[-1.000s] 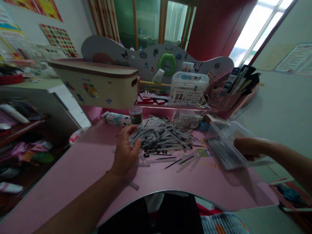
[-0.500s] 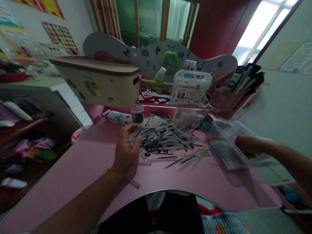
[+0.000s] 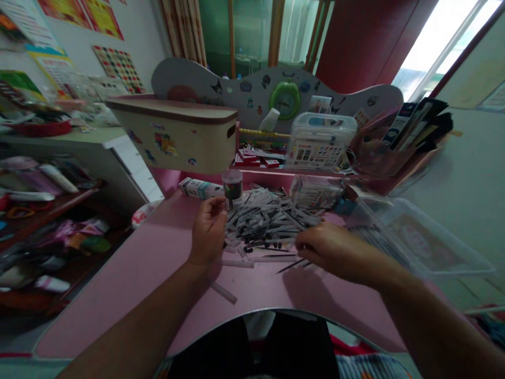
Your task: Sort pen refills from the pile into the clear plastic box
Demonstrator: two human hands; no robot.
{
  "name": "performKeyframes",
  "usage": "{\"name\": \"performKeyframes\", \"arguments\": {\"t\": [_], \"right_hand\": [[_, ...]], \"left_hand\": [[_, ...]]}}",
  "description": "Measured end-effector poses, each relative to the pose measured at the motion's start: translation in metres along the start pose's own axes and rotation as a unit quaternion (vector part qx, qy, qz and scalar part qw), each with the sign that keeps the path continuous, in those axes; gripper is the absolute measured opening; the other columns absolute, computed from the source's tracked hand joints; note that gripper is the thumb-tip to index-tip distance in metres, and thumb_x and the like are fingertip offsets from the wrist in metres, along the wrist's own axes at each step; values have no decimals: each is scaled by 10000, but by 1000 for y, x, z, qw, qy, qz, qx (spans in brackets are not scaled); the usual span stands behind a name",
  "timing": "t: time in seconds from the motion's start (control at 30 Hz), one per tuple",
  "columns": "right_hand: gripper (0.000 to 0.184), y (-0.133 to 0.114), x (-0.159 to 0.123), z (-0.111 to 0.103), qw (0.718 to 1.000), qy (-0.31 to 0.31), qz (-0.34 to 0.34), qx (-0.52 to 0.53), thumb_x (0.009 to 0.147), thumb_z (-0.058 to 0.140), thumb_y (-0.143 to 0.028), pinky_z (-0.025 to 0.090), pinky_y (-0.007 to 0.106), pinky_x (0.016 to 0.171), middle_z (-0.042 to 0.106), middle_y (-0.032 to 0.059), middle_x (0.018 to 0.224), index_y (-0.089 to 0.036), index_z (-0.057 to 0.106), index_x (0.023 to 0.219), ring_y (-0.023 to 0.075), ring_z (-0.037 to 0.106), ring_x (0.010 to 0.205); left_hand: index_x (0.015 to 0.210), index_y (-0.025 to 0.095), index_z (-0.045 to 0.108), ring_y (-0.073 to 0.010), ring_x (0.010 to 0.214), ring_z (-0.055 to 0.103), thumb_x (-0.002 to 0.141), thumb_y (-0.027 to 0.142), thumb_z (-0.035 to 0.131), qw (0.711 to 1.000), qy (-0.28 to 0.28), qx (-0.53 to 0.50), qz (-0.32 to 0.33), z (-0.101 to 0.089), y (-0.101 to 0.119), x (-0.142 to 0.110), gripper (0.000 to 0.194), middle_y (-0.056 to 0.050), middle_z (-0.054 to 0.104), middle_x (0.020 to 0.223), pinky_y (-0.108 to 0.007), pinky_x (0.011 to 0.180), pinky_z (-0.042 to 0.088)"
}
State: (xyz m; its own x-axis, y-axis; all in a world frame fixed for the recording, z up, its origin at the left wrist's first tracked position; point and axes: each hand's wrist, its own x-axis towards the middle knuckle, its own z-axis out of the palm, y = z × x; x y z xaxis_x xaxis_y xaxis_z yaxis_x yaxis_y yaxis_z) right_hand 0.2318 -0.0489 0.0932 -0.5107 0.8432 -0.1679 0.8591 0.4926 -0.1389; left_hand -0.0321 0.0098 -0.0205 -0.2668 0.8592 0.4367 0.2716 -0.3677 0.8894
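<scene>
Head view, clock taken from the seat: one heap of tubes [image 3: 268,216] at 12 o'clock on the pink desk [image 3: 130,300], loose and mixed with dark sticks, by my judgement the greater share still left; one lined-up batch [image 3: 379,239] at 2 o'clock by the clear tub [image 3: 442,252], inside or beside I cannot tell, seemingly the part done. Left hand [image 3: 209,231] at the heap's 9 o'clock, fingers curled; right hand [image 3: 325,245] at its 4 o'clock, fingers bent down; whether either grips anything, I cannot tell.
</scene>
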Motion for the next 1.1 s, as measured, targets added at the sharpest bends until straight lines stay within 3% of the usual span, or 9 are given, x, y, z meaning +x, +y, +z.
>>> {"name": "performKeyframes", "arguments": {"t": [0.1,0.23,0.5,0.63,0.77,0.87,0.97,1.03,1.1], "right_hand": [[166,-22,28,29,998,-53,-27,-6,867,609,-184,404,272,634,764,84,866,-201,774,869,210,682,767],[197,-26,48,56,999,-25,-45,-14,898,572,-190,431,280,665,759,114,918,-180,769,914,240,698,835],[247,-29,52,76,1000,9,-26,-1,915,501,-191,448,288,705,725,121,978,-156,745,936,219,679,827],[163,-20,54,78,996,73,-41,29,883,560,-188,452,294,770,691,111,997,-161,715,925,220,641,893],[154,-7,60,85,982,145,-99,72,873,612,-170,451,300,810,682,96,979,-153,677,1012,212,613,909],[152,-4,61,88,971,171,-129,109,914,596,-180,454,299,787,696,82,946,-170,671,1045,200,619,868],[191,0,57,81,954,225,-136,145,914,615,-197,463,329,877,685,107,1057,-171,650,1100,218,613,996],[260,7,51,71,951,250,-103,150,891,645,-202,460,351,907,656,132,1129,-148,627,1145,235,593,1056],[197,15,44,60,968,206,-64,130,876,642,-178,463,342,860,653,120,1080,-140,649,1069,229,598,997]], "left_hand": [[1071,193,647,-202,976,637,850,244,602,1000,-11,4,-16,-3,0,3,232,-63,667,1045,-341,894,504],[995,197,677,-193,844,623,844,247,607,998,-37,38,-16,-6,8,4,174,-40,666,919,-315,778,501],[953,193,681,-167,736,582,846,233,596,996,-67,64,9,-4,20,-2,144,-27,673,880,-288,697,459],[946,196,694,-168,698,584,868,276,589,981,-178,73,37,-3,26,-7,153,-24,677,822,-284,664,465],[994,223,730,-210,863,662,824,277,662,938,-324,72,100,2,36,-18,191,-49,732,968,-319,775,517],[1062,259,748,-208,907,696,855,206,605,924,-372,61,63,5,40,-26,258,-27,767,991,-313,806,522],[944,250,779,-204,834,707,880,238,585,936,-350,48,18,5,37,-23,205,-18,781,893,-314,785,520],[863,228,768,-205,775,694,843,257,618,959,-284,22,-18,3,34,-17,155,-21,762,804,-312,744,518],[844,207,752,-204,766,677,820,308,657,975,-214,-18,-53,0,30,-10,141,-37,747,804,-310,710,511]]}}
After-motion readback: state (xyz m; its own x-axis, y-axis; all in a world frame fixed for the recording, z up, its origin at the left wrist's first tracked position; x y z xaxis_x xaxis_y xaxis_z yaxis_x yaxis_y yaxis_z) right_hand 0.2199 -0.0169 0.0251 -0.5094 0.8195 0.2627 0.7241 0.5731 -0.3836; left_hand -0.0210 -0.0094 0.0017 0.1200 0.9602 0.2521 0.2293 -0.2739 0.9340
